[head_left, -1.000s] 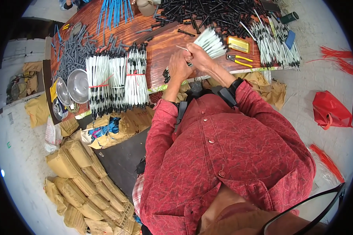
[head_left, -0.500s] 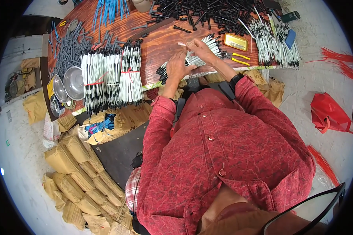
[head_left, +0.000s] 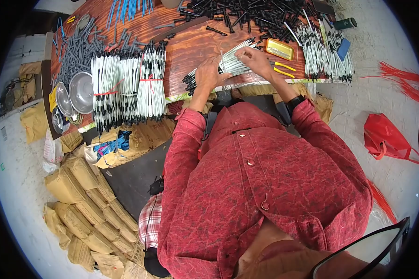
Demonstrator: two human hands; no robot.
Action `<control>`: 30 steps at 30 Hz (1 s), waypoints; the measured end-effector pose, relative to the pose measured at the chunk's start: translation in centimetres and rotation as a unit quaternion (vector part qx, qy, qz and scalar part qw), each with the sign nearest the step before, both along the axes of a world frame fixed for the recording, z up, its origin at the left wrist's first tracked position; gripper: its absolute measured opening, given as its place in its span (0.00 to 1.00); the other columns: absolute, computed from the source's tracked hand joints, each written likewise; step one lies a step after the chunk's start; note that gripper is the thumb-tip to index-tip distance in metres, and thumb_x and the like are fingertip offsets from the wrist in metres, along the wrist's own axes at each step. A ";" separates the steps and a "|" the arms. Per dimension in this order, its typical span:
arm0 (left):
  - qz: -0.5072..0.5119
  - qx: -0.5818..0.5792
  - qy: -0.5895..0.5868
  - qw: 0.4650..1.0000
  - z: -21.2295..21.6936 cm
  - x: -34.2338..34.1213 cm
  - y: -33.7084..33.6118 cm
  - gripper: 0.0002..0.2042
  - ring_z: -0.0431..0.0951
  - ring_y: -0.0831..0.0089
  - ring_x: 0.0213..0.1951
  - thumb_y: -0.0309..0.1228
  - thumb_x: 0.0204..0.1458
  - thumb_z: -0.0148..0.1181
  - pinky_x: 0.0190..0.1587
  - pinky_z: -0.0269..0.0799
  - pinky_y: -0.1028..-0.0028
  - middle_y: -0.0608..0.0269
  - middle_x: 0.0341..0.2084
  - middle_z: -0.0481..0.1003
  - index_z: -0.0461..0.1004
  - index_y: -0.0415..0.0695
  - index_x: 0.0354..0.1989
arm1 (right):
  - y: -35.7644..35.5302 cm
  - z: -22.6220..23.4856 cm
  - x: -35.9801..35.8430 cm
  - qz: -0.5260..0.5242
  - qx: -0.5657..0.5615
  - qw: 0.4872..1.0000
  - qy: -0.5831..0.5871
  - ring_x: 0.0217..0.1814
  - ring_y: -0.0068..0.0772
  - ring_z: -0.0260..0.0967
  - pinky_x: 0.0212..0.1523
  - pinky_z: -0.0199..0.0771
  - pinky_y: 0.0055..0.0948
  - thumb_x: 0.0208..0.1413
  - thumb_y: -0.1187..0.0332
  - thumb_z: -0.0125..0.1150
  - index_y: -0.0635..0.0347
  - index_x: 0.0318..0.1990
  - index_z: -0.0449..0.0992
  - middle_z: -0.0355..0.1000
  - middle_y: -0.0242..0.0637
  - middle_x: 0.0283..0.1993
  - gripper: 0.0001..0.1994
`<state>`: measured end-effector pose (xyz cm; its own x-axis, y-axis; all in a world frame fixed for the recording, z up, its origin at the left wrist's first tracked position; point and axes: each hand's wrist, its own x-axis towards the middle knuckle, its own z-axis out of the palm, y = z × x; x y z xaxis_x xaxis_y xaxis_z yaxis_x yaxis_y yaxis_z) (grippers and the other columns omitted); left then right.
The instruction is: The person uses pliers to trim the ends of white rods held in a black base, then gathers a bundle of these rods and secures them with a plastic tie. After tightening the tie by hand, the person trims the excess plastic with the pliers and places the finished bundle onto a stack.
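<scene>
A bundle of white pens with black tips point(head_left: 208, 70) lies slanted on the brown wooden table point(head_left: 191, 46), held by both hands. My left hand point(head_left: 206, 74) grips its lower, black-tipped part. My right hand point(head_left: 253, 59) closes over the upper white part, fingers curled around it. My red sleeves reach in from below.
Tied bundles of white pens point(head_left: 125, 83) lie at the left, more point(head_left: 321, 56) at the right. Loose black pen parts point(head_left: 246, 14) cover the far table. A yellow box point(head_left: 279, 49), yellow pliers point(head_left: 284, 69), metal bowls point(head_left: 77, 93), brown paper packages point(head_left: 84, 204) and a red bag point(head_left: 386, 137) surround me.
The pen bundle has come down from a raised, fanned position to lie slanted on the table. Both hands have moved lower and leftward with it.
</scene>
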<state>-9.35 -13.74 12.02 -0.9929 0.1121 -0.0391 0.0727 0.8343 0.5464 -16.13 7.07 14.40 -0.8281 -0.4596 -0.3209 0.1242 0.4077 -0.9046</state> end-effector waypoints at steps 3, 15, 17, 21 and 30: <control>-0.001 0.004 -0.009 1.000 0.4 0.0 -0.1 0.39 0.74 0.58 0.55 0.47 0.35 0.75 0.55 0.70 0.64 0.54 0.53 0.75 0.71 0.43 0.58 | -0.6 1.1 1.5 0.006 -0.040 0.997 -0.060 0.45 0.23 0.70 0.47 0.72 0.25 0.59 0.69 0.59 0.60 0.53 0.73 0.73 0.32 0.44 0.14; 0.004 0.002 -0.039 0.999 1.4 -0.6 -0.4 0.37 0.75 0.57 0.53 0.47 0.36 0.74 0.52 0.72 0.63 0.54 0.52 0.76 0.72 0.42 0.56 | -2.6 -0.1 3.2 0.021 -0.020 1.000 0.012 0.41 0.25 0.71 0.43 0.73 0.27 0.52 0.71 0.67 0.59 0.62 0.66 0.70 0.31 0.40 0.29; 0.006 0.001 -0.046 0.999 1.3 -0.8 -0.6 0.37 0.76 0.57 0.53 0.47 0.36 0.74 0.52 0.72 0.63 0.53 0.51 0.76 0.73 0.41 0.56 | -3.5 0.0 3.4 0.008 0.027 0.997 0.073 0.40 0.29 0.72 0.42 0.73 0.29 0.52 0.70 0.66 0.59 0.60 0.68 0.71 0.35 0.39 0.26; -0.005 0.017 -0.031 0.999 0.9 -1.0 -0.9 0.35 0.77 0.55 0.49 0.47 0.36 0.74 0.49 0.74 0.61 0.51 0.49 0.77 0.73 0.41 0.54 | -5.2 -0.6 2.7 0.006 0.039 0.979 0.199 0.37 0.39 0.73 0.40 0.73 0.33 0.54 0.67 0.64 0.61 0.52 0.72 0.71 0.41 0.37 0.19; 0.021 -0.009 -0.092 0.995 0.7 -1.9 -1.2 0.27 0.80 0.51 0.39 0.50 0.37 0.73 0.41 0.75 0.56 0.46 0.36 0.80 0.79 0.41 0.40 | -6.7 -0.6 1.4 0.042 0.043 0.959 0.278 0.36 0.46 0.72 0.36 0.71 0.37 0.57 0.66 0.61 0.63 0.43 0.75 0.71 0.46 0.35 0.11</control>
